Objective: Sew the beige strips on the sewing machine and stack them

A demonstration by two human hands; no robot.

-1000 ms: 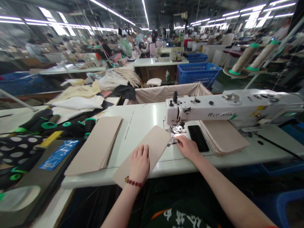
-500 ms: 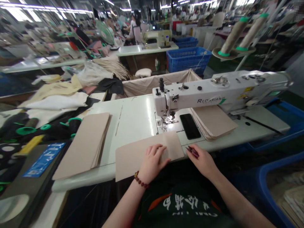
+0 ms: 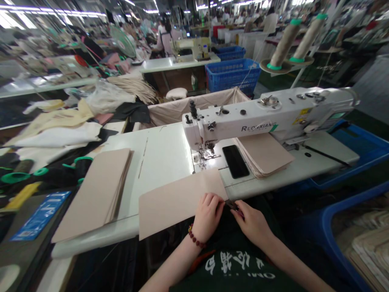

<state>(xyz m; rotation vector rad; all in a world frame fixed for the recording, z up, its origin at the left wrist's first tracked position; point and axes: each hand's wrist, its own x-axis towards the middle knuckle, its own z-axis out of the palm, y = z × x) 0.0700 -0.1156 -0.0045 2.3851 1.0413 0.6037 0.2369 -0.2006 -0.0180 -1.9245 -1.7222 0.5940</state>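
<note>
A beige fabric panel (image 3: 173, 202) lies across the front edge of the sewing table, its left end hanging over. My left hand (image 3: 209, 211), with a beaded bracelet at the wrist, pinches the panel's near right corner. My right hand (image 3: 251, 221) is closed around small thread snips (image 3: 233, 206), whose dark blades point left and reach that corner beside my left fingertips. Behind the panel is the white sewing machine (image 3: 231, 125), its needle area lit. A black phone (image 3: 235, 161) rests to the right of the needle.
Stacked beige panels (image 3: 97, 186) lie on the table's left side; another stack (image 3: 266, 154) sits under the machine arm. A blue bin (image 3: 328, 227) holding pieces stands at right. Thread cones (image 3: 285, 44) rise behind the machine. Thread spools (image 3: 80, 166) and cloth crowd the left.
My left hand has moved from lying on the panel to its near right corner and closed there. My right hand has brought the snips left to that corner. The view has shifted slightly.
</note>
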